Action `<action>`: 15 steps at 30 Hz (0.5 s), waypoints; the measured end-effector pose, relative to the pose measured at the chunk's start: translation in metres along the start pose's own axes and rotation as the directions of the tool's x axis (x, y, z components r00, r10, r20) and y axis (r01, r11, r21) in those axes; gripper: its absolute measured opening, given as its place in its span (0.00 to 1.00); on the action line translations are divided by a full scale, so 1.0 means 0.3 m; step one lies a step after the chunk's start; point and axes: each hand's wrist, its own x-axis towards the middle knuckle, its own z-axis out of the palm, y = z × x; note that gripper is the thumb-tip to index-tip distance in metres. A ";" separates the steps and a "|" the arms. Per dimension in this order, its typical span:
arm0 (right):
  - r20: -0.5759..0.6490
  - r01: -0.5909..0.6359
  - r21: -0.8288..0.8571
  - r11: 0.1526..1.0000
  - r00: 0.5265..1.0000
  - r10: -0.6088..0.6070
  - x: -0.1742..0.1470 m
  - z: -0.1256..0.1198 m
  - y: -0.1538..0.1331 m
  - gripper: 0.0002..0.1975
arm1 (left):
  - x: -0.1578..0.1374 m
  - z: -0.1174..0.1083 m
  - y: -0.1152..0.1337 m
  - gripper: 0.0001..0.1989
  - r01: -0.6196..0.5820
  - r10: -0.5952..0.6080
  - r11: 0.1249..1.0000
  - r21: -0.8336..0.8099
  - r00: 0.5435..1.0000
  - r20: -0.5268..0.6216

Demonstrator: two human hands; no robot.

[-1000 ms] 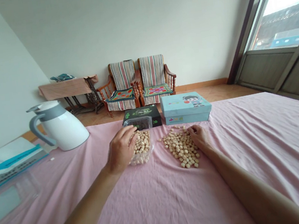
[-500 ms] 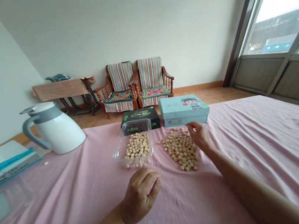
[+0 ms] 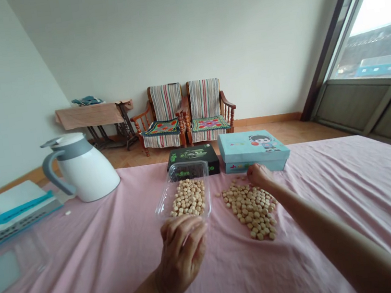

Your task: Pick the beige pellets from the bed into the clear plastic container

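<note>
My left hand (image 3: pixel 182 255) is at the near edge of a clear plastic tray (image 3: pixel 163 200), with its fingers bent inward and their tips hidden. Whether it touches the tray or holds a piece, I cannot tell. Inside the tray lie many small round beige pieces (image 3: pixel 189 197). To its right, a loose pile of the same pieces (image 3: pixel 253 208) is spread on the cloth. My right hand (image 3: pixel 260 176) is closed at the pile's far edge, just in front of a light-blue box (image 3: pixel 256 150); what its fingers hold is hidden.
Behind the tray is a black box (image 3: pixel 193 159). A white and grey jug (image 3: pixel 88 173) stands on the left of the pink cloth (image 3: pixel 119 273). At the far left are a blue and white box (image 3: pixel 12 216) and a clear plastic lid (image 3: pixel 22 263).
My left hand has moved forward to the tray's near edge. The right hand's fingers have curled further in at the far side of the pile. The view has turned slightly left.
</note>
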 end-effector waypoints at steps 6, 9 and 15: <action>-0.206 0.160 0.203 0.966 0.971 -0.117 -0.050 -0.083 -0.066 0.10 | 0.024 0.009 -0.053 0.11 0.157 -0.166 0.980 0.122 0.983 0.074; -0.197 0.308 0.468 0.828 0.950 -0.242 -0.092 -0.163 -0.184 0.09 | 0.018 0.015 -0.059 0.10 0.168 -0.178 0.980 0.104 0.980 0.094; -0.230 0.452 0.721 0.525 0.871 -0.434 -0.126 -0.261 -0.349 0.13 | 0.011 0.011 -0.052 0.11 0.170 -0.180 0.981 0.096 0.978 0.106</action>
